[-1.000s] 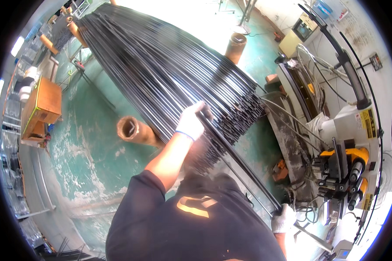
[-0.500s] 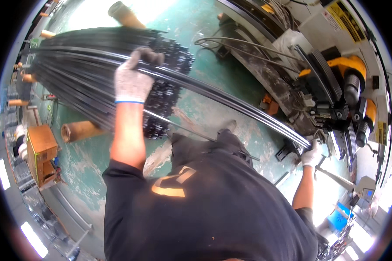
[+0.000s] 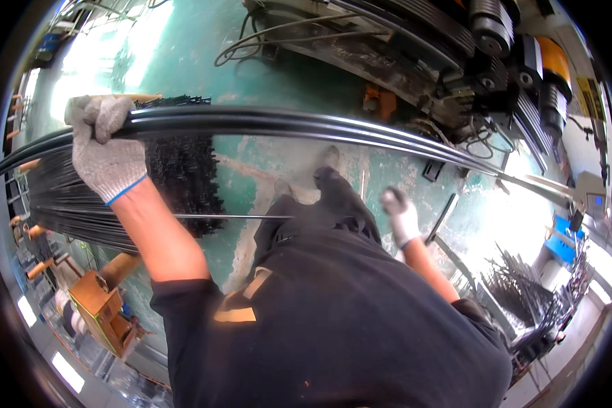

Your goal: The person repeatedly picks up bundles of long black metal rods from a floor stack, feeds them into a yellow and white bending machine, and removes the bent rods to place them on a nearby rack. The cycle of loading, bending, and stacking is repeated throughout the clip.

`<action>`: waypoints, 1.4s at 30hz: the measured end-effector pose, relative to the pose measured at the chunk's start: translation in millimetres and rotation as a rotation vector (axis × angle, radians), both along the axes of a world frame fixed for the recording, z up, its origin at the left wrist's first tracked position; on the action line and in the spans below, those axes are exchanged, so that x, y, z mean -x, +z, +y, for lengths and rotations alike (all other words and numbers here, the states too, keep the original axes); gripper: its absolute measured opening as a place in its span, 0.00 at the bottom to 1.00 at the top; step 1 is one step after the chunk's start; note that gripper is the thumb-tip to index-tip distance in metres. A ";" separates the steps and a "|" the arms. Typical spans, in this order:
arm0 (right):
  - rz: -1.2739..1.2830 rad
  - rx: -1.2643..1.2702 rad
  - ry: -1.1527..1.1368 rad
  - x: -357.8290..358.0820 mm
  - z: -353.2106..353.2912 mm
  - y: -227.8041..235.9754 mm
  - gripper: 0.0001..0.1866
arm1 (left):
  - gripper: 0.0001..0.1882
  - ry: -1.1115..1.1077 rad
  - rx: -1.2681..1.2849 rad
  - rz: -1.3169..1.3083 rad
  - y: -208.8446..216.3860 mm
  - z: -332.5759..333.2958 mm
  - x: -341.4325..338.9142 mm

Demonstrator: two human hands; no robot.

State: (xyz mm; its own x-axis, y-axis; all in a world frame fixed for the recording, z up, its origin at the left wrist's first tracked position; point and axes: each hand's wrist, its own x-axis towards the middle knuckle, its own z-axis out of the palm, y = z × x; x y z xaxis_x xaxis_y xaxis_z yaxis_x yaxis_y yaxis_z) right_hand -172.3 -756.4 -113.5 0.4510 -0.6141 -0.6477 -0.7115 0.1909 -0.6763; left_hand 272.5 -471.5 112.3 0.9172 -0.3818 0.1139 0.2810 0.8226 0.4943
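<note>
A bundle of several long, dark, shiny metal bars (image 3: 285,126) stretches across the view at about waist height, slightly bowed. My left hand (image 3: 109,146), in a grey knit glove, is wrapped round the bundle toward its left part. Below and beyond that hand lies a large stack of black bars (image 3: 190,170), their ends facing right. A single thin bar (image 3: 238,217) juts from the stack toward my legs. My right hand (image 3: 400,216), gloved too, is apart from the bundle, below its right portion; motion smears its fingers.
A machine with black cylinders and orange parts (image 3: 489,30) stands at the far right. A cable (image 3: 251,54) loops beside its base. Scrap bars (image 3: 517,282) are heaped at the lower right near a blue bin (image 3: 561,238). A wooden box (image 3: 95,299) stands at the lower left.
My right hand has let go of the bundle's right end and moved left toward my body. My left hand has shifted left with the bundle. The view has turned.
</note>
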 end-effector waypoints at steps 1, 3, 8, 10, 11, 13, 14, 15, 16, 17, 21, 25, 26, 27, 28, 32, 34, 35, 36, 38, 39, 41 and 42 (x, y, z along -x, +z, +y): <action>-0.020 -0.018 0.149 -13.8 25.6 9.2 0.26 | 0.09 0.020 -0.047 -0.007 5.5 -8.6 2.0; -0.150 -0.023 0.389 -40.1 61.1 6.9 0.31 | 0.10 0.002 -0.048 -0.027 19.5 -23.3 11.9; -0.501 -0.574 0.669 -151.3 153.6 -13.9 0.43 | 0.11 -0.099 0.032 -0.053 34.0 -53.8 43.3; -0.602 -0.288 0.703 -187.1 172.5 60.8 0.48 | 0.10 -0.099 -0.035 -0.062 37.9 -49.3 55.1; -0.848 -0.523 0.447 -184.7 170.6 67.7 0.51 | 0.10 -0.127 -0.037 -0.085 35.3 -44.0 61.8; -1.249 -0.895 -0.011 -171.5 152.2 89.6 0.55 | 0.09 -0.128 -0.022 -0.086 34.3 -37.4 74.4; -1.547 -0.979 -0.113 -166.4 140.2 100.7 0.50 | 0.08 -0.129 -0.021 -0.092 29.4 -39.3 82.9; -1.637 -1.008 -0.240 -162.2 126.8 127.2 0.41 | 0.08 -0.069 -0.088 -0.066 24.2 -43.6 89.7; -1.728 -1.038 -0.373 -158.3 115.2 151.1 0.32 | 0.08 -0.011 -0.160 -0.041 19.7 -46.7 97.0; -1.527 -1.013 -0.610 -154.1 105.2 159.7 0.23 | 0.09 -0.051 -0.172 -0.045 13.8 -53.0 103.8; -1.347 -0.712 -0.824 -134.5 69.3 159.4 0.08 | 0.11 -0.171 -0.178 -0.053 21.5 -63.8 117.1; -1.351 -0.439 -0.885 -87.2 9.1 176.2 0.13 | 0.16 -0.340 -0.041 -0.090 23.4 -53.7 56.7; -1.339 -0.424 -0.937 -74.0 -10.3 183.1 0.11 | 0.16 -0.406 0.031 -0.064 21.2 -53.6 36.7; -1.300 -0.285 -1.053 -64.1 -38.3 178.8 0.10 | 0.16 -0.406 0.027 -0.059 20.3 -52.1 23.1; -1.333 -0.226 -1.059 -54.0 -63.0 177.8 0.09 | 0.17 -0.399 0.026 -0.057 16.9 -50.9 11.7; -1.327 -0.053 -1.133 -8.4 -168.0 153.9 0.08 | 0.18 -0.377 0.068 0.149 -14.9 -64.5 -26.1; -1.291 -0.007 -1.202 9.0 -210.0 138.5 0.09 | 0.18 -0.345 0.005 0.220 -28.4 -81.4 -38.2; -1.274 -0.019 -1.206 16.2 -229.3 124.9 0.12 | 0.19 -0.313 -0.040 0.238 -36.3 -89.2 -42.0; -1.285 -0.052 -1.180 10.3 -229.8 128.3 0.12 | 0.19 -0.278 -0.088 0.257 -44.2 -95.9 -46.3; -1.309 -0.109 -1.131 -8.4 -221.6 135.7 0.13 | 0.17 -0.267 -0.191 0.091 -63.7 -98.2 -64.4; -1.359 -0.144 -1.096 -18.6 -214.4 139.0 0.13 | 0.17 -0.281 -0.291 0.045 -63.4 -102.6 -69.4; -1.421 -0.245 -1.037 -38.0 -212.8 133.3 0.13 | 0.16 -0.276 -0.354 0.015 -71.5 -108.1 -86.4; -1.425 -0.290 -0.993 -48.8 -209.0 138.3 0.14 | 0.16 -0.256 -0.394 -0.005 -72.4 -116.0 -93.7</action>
